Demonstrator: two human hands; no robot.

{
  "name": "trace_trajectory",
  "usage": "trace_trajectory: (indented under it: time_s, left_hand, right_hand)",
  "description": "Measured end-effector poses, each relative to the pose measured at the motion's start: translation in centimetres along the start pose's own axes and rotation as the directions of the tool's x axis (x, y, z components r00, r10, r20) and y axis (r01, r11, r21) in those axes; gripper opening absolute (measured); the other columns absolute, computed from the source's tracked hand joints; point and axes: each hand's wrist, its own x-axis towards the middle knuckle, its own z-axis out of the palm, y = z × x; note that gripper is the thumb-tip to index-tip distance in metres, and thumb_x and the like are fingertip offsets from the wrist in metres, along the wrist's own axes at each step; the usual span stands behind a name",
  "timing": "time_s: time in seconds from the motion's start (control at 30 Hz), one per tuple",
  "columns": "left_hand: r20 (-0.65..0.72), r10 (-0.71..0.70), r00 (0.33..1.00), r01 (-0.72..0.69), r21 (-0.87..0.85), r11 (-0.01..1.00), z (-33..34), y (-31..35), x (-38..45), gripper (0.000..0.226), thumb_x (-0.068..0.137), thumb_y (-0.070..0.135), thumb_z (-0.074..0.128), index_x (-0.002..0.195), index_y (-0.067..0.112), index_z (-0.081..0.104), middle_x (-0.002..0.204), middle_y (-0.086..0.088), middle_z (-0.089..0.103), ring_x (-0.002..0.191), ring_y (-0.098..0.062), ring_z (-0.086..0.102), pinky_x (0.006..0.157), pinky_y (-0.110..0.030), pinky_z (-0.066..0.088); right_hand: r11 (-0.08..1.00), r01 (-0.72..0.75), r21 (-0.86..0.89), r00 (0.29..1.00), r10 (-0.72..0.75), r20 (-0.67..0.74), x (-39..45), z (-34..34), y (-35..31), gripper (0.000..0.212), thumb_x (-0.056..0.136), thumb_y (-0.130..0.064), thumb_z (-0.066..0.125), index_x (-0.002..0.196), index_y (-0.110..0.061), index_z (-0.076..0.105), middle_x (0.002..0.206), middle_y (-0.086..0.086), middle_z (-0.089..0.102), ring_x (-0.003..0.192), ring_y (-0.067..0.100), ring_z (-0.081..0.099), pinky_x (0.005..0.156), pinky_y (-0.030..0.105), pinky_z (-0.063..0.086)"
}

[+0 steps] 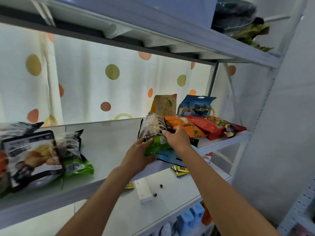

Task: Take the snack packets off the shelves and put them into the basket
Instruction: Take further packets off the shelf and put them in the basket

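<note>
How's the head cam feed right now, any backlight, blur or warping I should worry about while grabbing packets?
Head view: strong backlight through the dotted curtain; wide-angle bending of the shelf edges; packets at far left smeared by blur; both hands, left hand and right hand, and the green packet they hold stay fairly sharp.

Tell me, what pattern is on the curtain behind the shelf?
Polka dots on white curtain, seen from the head view.

the print on the snack packets (190, 116) was too blurred to read — only faint characters showed, none legible.
</note>
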Motion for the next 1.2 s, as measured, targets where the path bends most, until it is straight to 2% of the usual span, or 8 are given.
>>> trace_trajectory:
  time_s: [0.17, 0.37, 0.5, 0.63, 0.73, 0.83, 1.0, 1.2]
  left_hand:
    - [-0.028, -0.027, 0.999, 0.023, -0.115, 0.993, -0.7, -0.5, -0.7, 0.054, 0.085, 0.007, 0.063, 0.136, 0.025, 0.056, 0.150, -0.004, 0.039, 0.135, -0.023, 0.042, 0.112, -0.029, 0.033]
    - [-0.131, -0.177, 0.975, 0.100, -0.454, 0.885, -1.7, -0.5, -1.6, 0.043, 0.080, -0.015, 0.058, 0.098, 0.021, 0.076, 0.113, 0.010, 0.061, 0.105, -0.013, 0.060, 0.091, -0.025, 0.048]
    - [-0.171, -0.321, 0.931, 0.166, -0.587, 0.793, -2.3, -0.1, -2.0, 0.045, 0.078, -0.015, 0.043, 0.076, 0.020, 0.071, 0.088, 0.000, 0.061, 0.083, -0.024, 0.057, 0.068, -0.029, 0.043]
    - [-0.190, -0.461, 0.867, 0.219, -0.685, 0.695, -2.8, 0.3, -2.6, 0.034, 0.089, -0.001, 0.044, 0.107, 0.018, 0.067, 0.084, -0.012, 0.064, 0.068, -0.022, 0.052, 0.060, -0.026, 0.040]
    - [-0.236, -0.475, 0.848, 0.193, -0.697, 0.691, -2.9, 0.2, -2.7, 0.036, 0.095, 0.009, 0.053, 0.129, 0.018, 0.057, 0.118, -0.014, 0.063, 0.102, -0.026, 0.061, 0.075, -0.029, 0.048]
    - [-0.239, -0.494, 0.836, 0.195, -0.713, 0.674, -3.0, 0.4, -2.7, 0.062, 0.091, 0.029, 0.065, 0.144, 0.012, 0.039, 0.140, -0.006, 0.047, 0.122, -0.023, 0.051, 0.090, -0.030, 0.045]
    - [-0.142, -0.527, 0.838, 0.185, -0.834, 0.519, -3.4, 0.2, -2.9, 0.080, 0.078, 0.040, 0.077, 0.143, 0.011, 0.039, 0.136, -0.005, 0.052, 0.118, -0.024, 0.057, 0.101, -0.041, 0.048]
    - [-0.118, -0.394, 0.912, 0.033, -0.935, 0.354, -4.1, 0.7, -3.4, 0.051, 0.077, 0.025, 0.079, 0.123, 0.015, 0.060, 0.113, -0.009, 0.071, 0.105, -0.028, 0.068, 0.094, -0.049, 0.053]
  right_hand:
    - [0.971, -0.214, 0.107, 0.970, 0.199, 0.139, 1.1, 0.3, -1.2, 0.076, 0.070, -0.046, 0.085, 0.127, -0.005, 0.055, 0.123, 0.009, 0.063, 0.102, 0.023, 0.060, 0.087, 0.034, 0.051]
    - [0.968, -0.217, 0.127, 0.914, 0.155, 0.376, 0.8, 0.0, -2.1, 0.053, 0.070, -0.034, 0.087, 0.107, -0.007, 0.060, 0.090, 0.004, 0.067, 0.078, 0.017, 0.066, 0.065, 0.028, 0.053]
    - [0.975, -0.186, 0.124, 0.898, 0.118, 0.425, 0.9, 1.1, -2.0, 0.036, 0.072, -0.018, 0.086, 0.094, -0.003, 0.062, 0.107, 0.016, 0.071, 0.096, 0.029, 0.070, 0.090, 0.043, 0.057]
    - [0.994, -0.068, 0.085, 0.917, 0.029, 0.398, 0.6, 1.8, -1.7, 0.039, 0.085, -0.012, 0.071, 0.120, 0.000, 0.060, 0.117, 0.015, 0.064, 0.109, 0.031, 0.062, 0.087, 0.034, 0.051]
    - [0.987, -0.033, 0.159, 0.939, -0.024, 0.343, 0.2, 2.9, -1.1, 0.030, 0.089, -0.003, 0.059, 0.119, 0.000, 0.057, 0.113, 0.019, 0.062, 0.093, 0.028, 0.060, 0.077, 0.038, 0.052]
    - [0.971, 0.055, 0.233, 0.954, -0.120, 0.275, -0.8, 3.7, -0.6, 0.027, 0.087, -0.002, 0.062, 0.114, -0.004, 0.063, 0.109, 0.015, 0.067, 0.099, 0.028, 0.063, 0.088, 0.043, 0.054]
    - [0.924, 0.194, 0.329, 0.950, -0.260, 0.171, -2.3, 3.6, -0.1, 0.017, 0.088, -0.006, 0.064, 0.104, -0.009, 0.067, 0.102, 0.010, 0.069, 0.097, 0.027, 0.064, 0.089, 0.044, 0.053]
    - [0.841, 0.148, 0.521, 0.933, -0.294, 0.209, -3.5, 3.1, 0.4, 0.013, 0.082, 0.003, 0.068, 0.095, 0.000, 0.068, 0.096, 0.021, 0.071, 0.096, 0.037, 0.067, 0.085, 0.049, 0.055]
